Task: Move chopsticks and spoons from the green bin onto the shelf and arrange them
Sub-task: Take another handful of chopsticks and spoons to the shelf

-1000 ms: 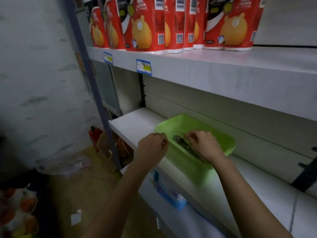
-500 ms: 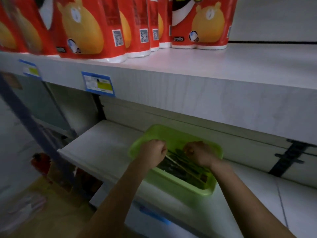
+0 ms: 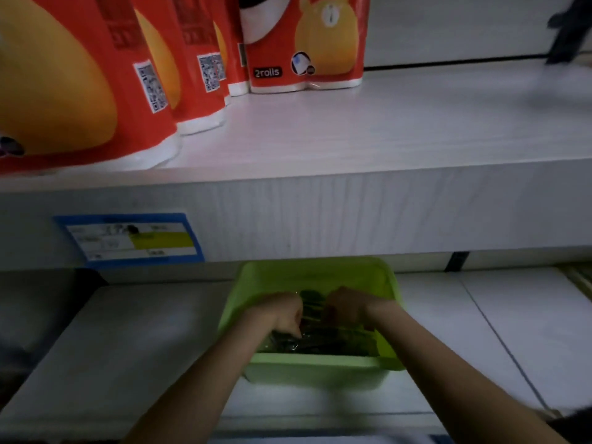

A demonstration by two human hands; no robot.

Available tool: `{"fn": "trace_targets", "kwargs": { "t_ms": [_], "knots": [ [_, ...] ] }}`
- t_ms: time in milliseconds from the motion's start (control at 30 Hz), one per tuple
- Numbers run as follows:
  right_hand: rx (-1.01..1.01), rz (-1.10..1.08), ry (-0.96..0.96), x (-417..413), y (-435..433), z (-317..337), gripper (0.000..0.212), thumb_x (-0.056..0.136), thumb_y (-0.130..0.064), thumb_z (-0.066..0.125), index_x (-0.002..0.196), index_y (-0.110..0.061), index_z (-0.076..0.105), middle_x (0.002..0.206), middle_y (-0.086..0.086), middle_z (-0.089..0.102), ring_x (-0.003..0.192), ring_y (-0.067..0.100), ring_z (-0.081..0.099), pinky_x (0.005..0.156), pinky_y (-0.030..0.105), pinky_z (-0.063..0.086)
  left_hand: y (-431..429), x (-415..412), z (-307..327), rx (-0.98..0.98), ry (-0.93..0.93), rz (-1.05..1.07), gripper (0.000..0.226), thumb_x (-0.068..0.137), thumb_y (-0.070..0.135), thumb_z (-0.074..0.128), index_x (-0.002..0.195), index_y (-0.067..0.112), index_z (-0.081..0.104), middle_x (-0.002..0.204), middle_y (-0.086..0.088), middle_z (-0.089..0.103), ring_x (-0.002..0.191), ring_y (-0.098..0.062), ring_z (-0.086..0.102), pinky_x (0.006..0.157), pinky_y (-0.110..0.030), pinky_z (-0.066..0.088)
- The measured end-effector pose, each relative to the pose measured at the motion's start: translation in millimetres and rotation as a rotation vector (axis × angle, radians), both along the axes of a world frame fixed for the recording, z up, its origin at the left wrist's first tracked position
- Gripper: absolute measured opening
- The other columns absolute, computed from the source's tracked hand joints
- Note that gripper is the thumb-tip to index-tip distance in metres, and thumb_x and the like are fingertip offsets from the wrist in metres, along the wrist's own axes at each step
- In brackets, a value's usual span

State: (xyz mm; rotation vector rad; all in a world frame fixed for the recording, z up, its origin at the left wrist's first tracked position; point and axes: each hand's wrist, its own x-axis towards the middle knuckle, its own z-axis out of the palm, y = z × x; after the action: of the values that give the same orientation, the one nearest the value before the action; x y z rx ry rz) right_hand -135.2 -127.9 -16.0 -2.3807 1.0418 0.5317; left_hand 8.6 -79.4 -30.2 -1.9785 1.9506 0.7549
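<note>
A green bin stands on the lower white shelf. Inside it lie dark, shiny packs of chopsticks and spoons, dim and hard to tell apart. Both my hands are down in the bin. My left hand is curled, its fingertips dug into the utensils at the bin's left side. My right hand is curled too, its fingers closed around utensils near the middle. My fingers hide what exactly each hand holds.
The upper shelf juts out just above the bin, with a blue price label on its front. Red paper-roll packs stand on top of it. The lower shelf stretches bare to the left and to the right of the bin.
The view has closed in and now faces the shelf square-on. My left hand has gone from the bin's rim down into the utensils. My right hand has stayed in the bin.
</note>
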Motion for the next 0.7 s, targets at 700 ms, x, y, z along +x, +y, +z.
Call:
{"fn": "trace_targets", "kwargs": {
  "t_ms": [700],
  "knots": [
    [-0.112, 0.249, 0.108, 12, 19, -33, 0.037, 0.091, -0.022, 0.055, 0.124, -0.005, 0.051, 0.127, 0.019, 0.056, 0.115, 0.032, 0.054, 0.098, 0.04, 0.043, 0, 34, -15, -0.298, 0.224, 0.267, 0.017, 0.09, 0.017, 0.047, 0.083, 0.011, 0.062, 0.076, -0.003, 0.058, 0.072, -0.018, 0.054, 0.055, -0.025, 0.033]
  ]
}}
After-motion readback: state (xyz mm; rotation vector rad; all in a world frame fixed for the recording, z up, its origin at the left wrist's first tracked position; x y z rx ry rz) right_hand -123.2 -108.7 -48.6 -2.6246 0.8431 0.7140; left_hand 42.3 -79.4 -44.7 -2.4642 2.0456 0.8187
